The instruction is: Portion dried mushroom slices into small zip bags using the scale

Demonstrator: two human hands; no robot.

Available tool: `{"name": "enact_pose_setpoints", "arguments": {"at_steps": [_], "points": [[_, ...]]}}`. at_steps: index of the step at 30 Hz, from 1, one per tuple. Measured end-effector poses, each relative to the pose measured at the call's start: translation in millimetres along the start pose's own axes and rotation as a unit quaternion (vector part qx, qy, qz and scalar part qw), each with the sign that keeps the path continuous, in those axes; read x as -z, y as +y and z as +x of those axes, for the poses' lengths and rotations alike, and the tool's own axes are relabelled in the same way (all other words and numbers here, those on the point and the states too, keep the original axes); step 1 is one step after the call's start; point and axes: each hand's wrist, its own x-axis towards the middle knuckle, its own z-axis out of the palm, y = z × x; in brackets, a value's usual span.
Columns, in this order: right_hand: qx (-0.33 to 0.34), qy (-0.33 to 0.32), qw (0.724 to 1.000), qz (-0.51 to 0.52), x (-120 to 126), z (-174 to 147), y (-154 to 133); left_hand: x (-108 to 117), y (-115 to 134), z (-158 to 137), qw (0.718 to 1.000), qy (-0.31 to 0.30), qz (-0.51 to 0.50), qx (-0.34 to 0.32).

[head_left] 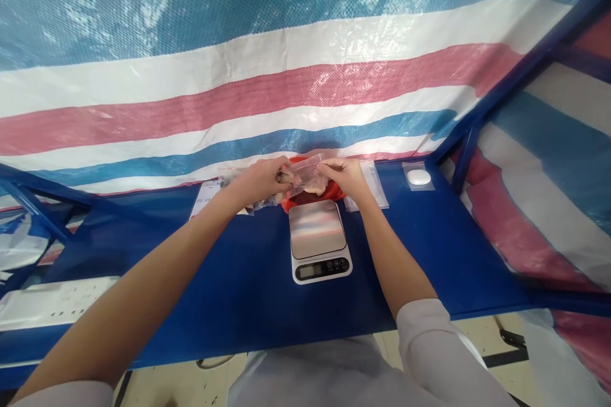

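Observation:
Over the far edge of a red plastic bag (287,203), a clear zip bag (305,172) is held up between my two hands. My left hand (260,183) is closed at its left end, with something small and pale brown showing between thumb and fingers. On the other side, my right hand (347,176) pinches the zip bag's right edge. A pale piece (315,190) shows low down, beneath the clear plastic. Directly in front of the red bag stands a white kitchen scale (319,232) with a bare metal plate; its display is unreadable.
Clear bags with small contents (260,204) lie under my left forearm, beside a phone (205,195) showing a timer. Flat clear bags (375,184) lie right. Farther right is a white oval thing (419,178) in clear plastic. A white power strip (57,302) sits left on the blue table (238,305).

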Motion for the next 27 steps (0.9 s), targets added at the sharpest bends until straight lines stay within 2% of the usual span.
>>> {"name": "enact_pose_setpoints", "arguments": {"at_steps": [6,10,13,17,23,27], "points": [[-0.055,-0.012,0.996,0.064,0,5,21,5,-9,5,0.997,0.057,-0.036,0.035],[-0.091,0.024,0.990,0.104,2,10,20,7,-11,10,0.996,0.086,0.033,0.005],[-0.082,0.057,0.988,0.121,4,11,12,7,-10,15,0.989,0.071,0.127,-0.030],[-0.076,0.029,0.993,0.080,4,9,7,7,-3,24,0.976,0.038,0.211,-0.046],[-0.094,0.043,0.995,0.004,5,12,17,13,6,29,0.965,0.028,0.257,-0.046],[-0.097,0.010,0.994,0.039,4,11,14,16,6,31,0.964,0.025,0.260,-0.053]]}}
